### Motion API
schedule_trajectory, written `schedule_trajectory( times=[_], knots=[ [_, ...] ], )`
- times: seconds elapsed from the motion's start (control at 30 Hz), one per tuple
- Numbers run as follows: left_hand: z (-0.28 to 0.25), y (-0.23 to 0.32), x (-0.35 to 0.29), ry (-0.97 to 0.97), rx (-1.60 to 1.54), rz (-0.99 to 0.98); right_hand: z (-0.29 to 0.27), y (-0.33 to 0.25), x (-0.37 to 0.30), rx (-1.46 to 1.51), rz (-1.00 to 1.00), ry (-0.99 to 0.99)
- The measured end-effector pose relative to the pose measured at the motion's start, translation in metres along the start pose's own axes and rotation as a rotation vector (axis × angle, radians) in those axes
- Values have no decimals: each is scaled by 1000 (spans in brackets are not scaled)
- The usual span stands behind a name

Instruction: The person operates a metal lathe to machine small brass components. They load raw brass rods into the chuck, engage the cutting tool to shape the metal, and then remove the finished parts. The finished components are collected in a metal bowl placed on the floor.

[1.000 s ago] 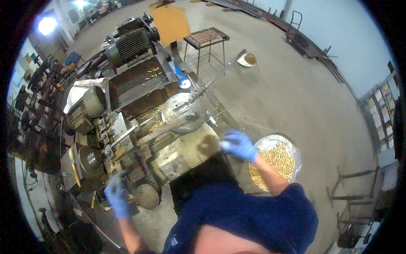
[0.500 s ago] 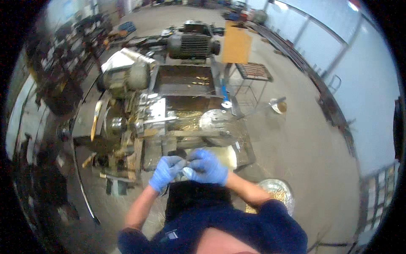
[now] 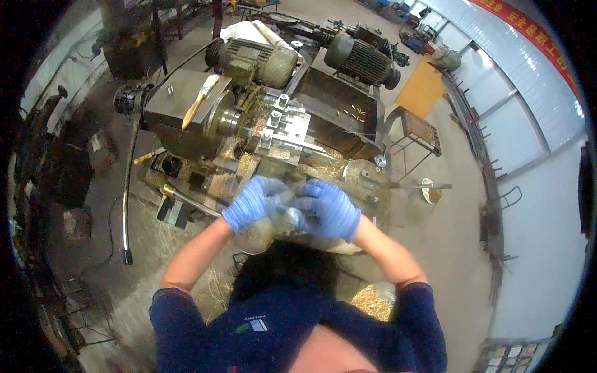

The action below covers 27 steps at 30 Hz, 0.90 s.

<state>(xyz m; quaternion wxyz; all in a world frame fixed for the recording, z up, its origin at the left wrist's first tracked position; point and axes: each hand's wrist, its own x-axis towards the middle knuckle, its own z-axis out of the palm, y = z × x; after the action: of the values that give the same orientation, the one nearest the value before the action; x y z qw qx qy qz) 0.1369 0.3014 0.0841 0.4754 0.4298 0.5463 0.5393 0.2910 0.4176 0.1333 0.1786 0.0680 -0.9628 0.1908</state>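
The left hand (image 3: 252,204) and right hand (image 3: 329,210), in thin, wrinkled blue gloves (image 3: 242,214), are close together in the head view. Their fingers curl inward, fingertips facing; blur hides whether they pinch anything, so I cannot tell. Any small item being handled would be in the blurred gap between them. The step in hand looks like close fingertip work; the next move seems to call for a light, steady grip.

Just under the left hand is a round metal disc (image 3: 256,237). Beyond the hands stands a greasy metal machine, with a shiny cylindrical chuck (image 3: 226,118) to their upper left and a bright, blocky tool holder (image 3: 287,124) ahead. Farther left lies a wooden-handled brush (image 3: 199,104). Below the right hand, slim golden pieces (image 3: 372,303) are heaped together.
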Motion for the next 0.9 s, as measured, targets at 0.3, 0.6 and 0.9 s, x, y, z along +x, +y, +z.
schedule_trajectory(
  times=[0.3,0.6,0.9],
  knots=[
    [-106,19,-71,483,372,101,4,19,47,-57,-37,13],
    [-214,-45,-260,920,1359,-553,46,75,163,-436,149,-310],
    [-185,-120,-266,1153,287,-360,73,103,170,-320,243,-346]
  ],
)
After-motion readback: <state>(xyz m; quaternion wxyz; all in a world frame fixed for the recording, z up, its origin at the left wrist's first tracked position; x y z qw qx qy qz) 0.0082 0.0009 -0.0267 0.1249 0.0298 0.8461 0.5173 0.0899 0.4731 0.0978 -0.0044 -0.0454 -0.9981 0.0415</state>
